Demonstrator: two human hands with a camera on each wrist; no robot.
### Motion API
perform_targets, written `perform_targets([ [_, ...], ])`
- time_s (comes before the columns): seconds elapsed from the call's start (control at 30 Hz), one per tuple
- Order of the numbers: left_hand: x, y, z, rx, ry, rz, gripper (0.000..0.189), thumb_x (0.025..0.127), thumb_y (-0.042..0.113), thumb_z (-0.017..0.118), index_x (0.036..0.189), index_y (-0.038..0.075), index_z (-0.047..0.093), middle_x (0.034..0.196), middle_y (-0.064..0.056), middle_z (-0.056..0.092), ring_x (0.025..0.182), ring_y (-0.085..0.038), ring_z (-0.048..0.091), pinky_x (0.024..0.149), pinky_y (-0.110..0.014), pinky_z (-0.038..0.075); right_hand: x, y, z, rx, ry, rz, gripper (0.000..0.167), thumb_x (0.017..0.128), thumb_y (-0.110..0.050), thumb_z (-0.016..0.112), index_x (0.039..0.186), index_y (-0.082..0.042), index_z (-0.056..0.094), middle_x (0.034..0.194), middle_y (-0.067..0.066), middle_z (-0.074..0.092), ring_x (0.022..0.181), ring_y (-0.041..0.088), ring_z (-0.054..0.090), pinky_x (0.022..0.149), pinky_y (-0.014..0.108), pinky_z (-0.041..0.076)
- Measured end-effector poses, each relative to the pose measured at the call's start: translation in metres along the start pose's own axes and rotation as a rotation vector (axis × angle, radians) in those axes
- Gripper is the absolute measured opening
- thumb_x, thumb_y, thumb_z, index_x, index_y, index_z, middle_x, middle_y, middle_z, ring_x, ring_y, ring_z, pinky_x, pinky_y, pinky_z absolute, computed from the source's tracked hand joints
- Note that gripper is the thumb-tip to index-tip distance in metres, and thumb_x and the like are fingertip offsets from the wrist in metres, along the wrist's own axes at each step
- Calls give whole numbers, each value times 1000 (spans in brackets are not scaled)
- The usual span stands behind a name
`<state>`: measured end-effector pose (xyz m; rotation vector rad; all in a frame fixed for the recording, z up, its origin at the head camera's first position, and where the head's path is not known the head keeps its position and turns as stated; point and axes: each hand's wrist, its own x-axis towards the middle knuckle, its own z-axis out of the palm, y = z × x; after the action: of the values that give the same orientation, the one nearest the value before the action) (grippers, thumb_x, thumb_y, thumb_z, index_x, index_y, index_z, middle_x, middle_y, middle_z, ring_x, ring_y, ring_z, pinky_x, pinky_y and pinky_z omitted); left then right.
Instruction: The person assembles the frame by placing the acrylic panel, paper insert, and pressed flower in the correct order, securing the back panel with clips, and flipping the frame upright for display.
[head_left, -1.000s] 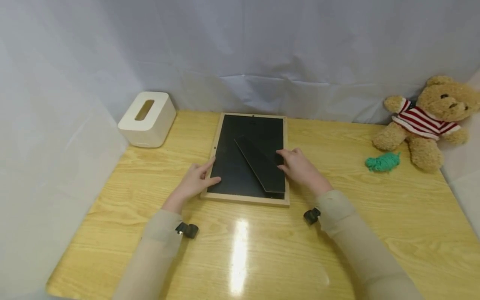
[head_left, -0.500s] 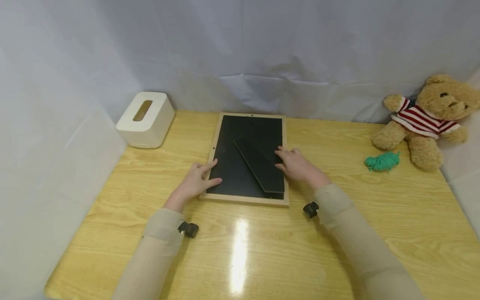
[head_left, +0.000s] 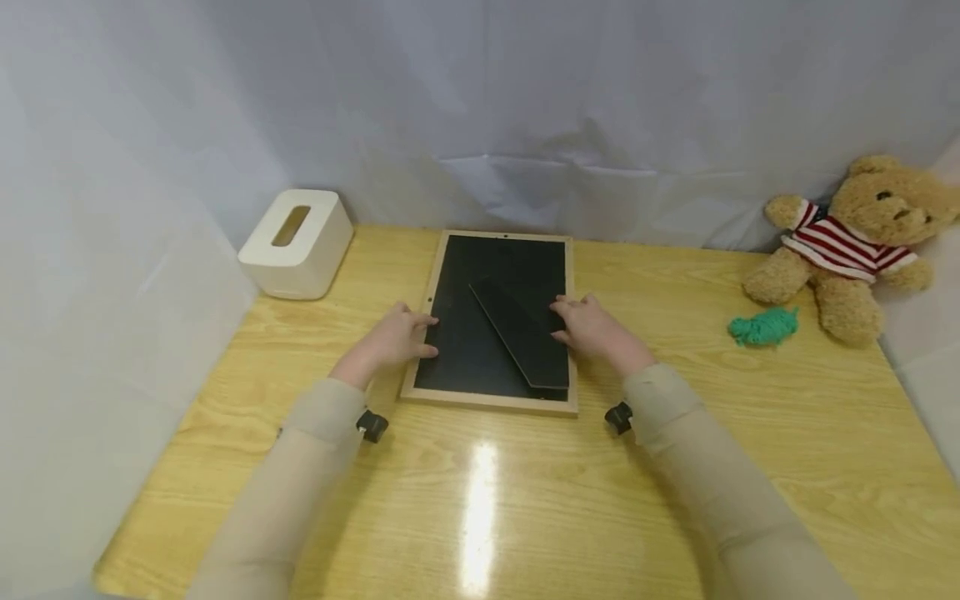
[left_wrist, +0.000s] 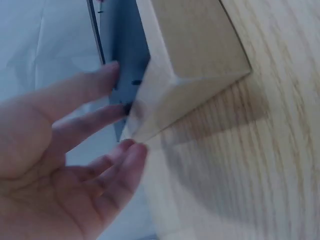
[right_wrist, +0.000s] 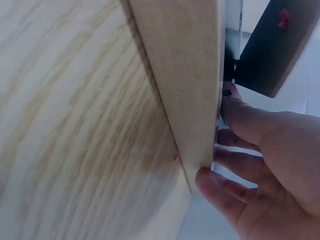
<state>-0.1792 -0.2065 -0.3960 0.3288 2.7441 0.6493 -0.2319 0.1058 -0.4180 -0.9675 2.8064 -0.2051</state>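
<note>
A picture frame (head_left: 487, 401) lies face down on the table, its wooden border round a black backboard (head_left: 465, 250). A black easel leg (head_left: 525, 333) slants across the backboard. At the left border is my left hand (head_left: 393, 337), fingers spread and slightly bent. In the left wrist view its thumb and fingers hover about the frame's corner (left_wrist: 175, 80); contact is hard to tell. My right hand (head_left: 596, 333) rests on the right border beside the leg. The right wrist view shows its thumb (right_wrist: 250, 120) at a small dark tab and other fingertips on the wooden side.
A white tissue box (head_left: 296, 246) stands at the back left. On the right a teddy bear (head_left: 847, 250) in a striped shirt sits behind a green yarn bundle (head_left: 763, 326). Pale cloth (head_left: 525, 100) hangs behind the wooden table (head_left: 585, 517).
My left hand has shifted slightly up and its thumb has drawn back toward the left border. The right hand, frame and leg have stayed nearly in place.
</note>
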Motion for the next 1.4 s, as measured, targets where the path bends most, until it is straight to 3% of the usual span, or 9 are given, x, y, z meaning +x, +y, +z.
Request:
perform_targets([
  [0.17, 5, -7, 1, 37, 11, 35, 74, 82, 20, 76, 145, 7, 40, 116, -24, 40, 92, -30, 46, 80, -44, 46, -1, 2, 2, 18, 16, -9, 49, 96, -20, 59, 133, 10, 46, 140, 28, 42, 123, 39, 47, 104, 51, 31],
  [0.4, 7, -13, 7, 102, -82, 34, 70, 94, 38, 59, 150, 10, 28, 120, -24, 41, 97, -32, 40, 82, -43, 40, -3, 5, 1, 92, -2, 11, 51, 96, -19, 60, 135, 8, 44, 143, 28, 37, 125, 42, 43, 108, 53, 27],
  [0.6, 10, -8, 4, 94, -63, 38, 60, 97, 30, 56, 147, 8, 33, 122, -27, 41, 91, -32, 47, 83, -45, 44, -2, 8, 1, 145, -12, 28, 56, 94, -20, 62, 139, 6, 40, 145, 28, 34, 124, 46, 41, 106, 55, 31],
  [0.83, 12, -8, 5, 92, -58, 37, 62, 95, 28, 60, 147, 8, 33, 118, -22, 40, 87, -29, 44, 76, -40, 43, 4, 12, -1, 42, -69, 58, 68, 94, -29, 63, 148, -4, 31, 153, 16, 28, 128, 46, 34, 100, 56, 38],
  [0.97, 3, -13, 13, 44, 33, 51, 63, 94, 28, 62, 147, 6, 36, 124, -24, 41, 100, -35, 47, 87, -46, 44, 8, 10, -4, 27, -108, 59, 68, 94, -29, 63, 148, -3, 31, 153, 17, 27, 134, 44, 27, 106, 56, 32],
  [1.07, -15, -12, 19, -103, 145, 23, 58, 94, 24, 61, 145, 4, 39, 127, -25, 43, 107, -38, 50, 91, -51, 45, 8, 7, -8, 43, -131, 61, 67, 94, -27, 63, 147, 0, 32, 152, 19, 27, 136, 43, 25, 109, 53, 28],
  [1.2, -48, -8, 27, -309, 279, -29, 40, 92, 14, 64, 129, -1, 54, 110, -19, 58, 96, -34, 58, 82, -46, 51, 9, 6, -8, 49, -124, 44, 66, 94, -29, 62, 145, 2, 35, 150, 22, 30, 134, 45, 28, 108, 53, 29],
  [1.3, -66, -7, 36, -334, 329, -40, 23, 89, 8, 67, 109, -3, 65, 93, -13, 64, 85, -27, 61, 76, -41, 53, 9, 7, -6, 81, -109, 42, 66, 94, -26, 62, 145, 3, 33, 151, 22, 28, 135, 45, 26, 109, 53, 27],
  [1.4, -73, -8, 46, -334, 364, -52, 15, 86, 6, 69, 99, -3, 69, 86, -10, 66, 79, -24, 62, 73, -38, 54, 8, 8, -3, 125, -98, 49, 66, 94, -21, 62, 146, 4, 31, 152, 23, 25, 137, 44, 21, 112, 52, 22],
])
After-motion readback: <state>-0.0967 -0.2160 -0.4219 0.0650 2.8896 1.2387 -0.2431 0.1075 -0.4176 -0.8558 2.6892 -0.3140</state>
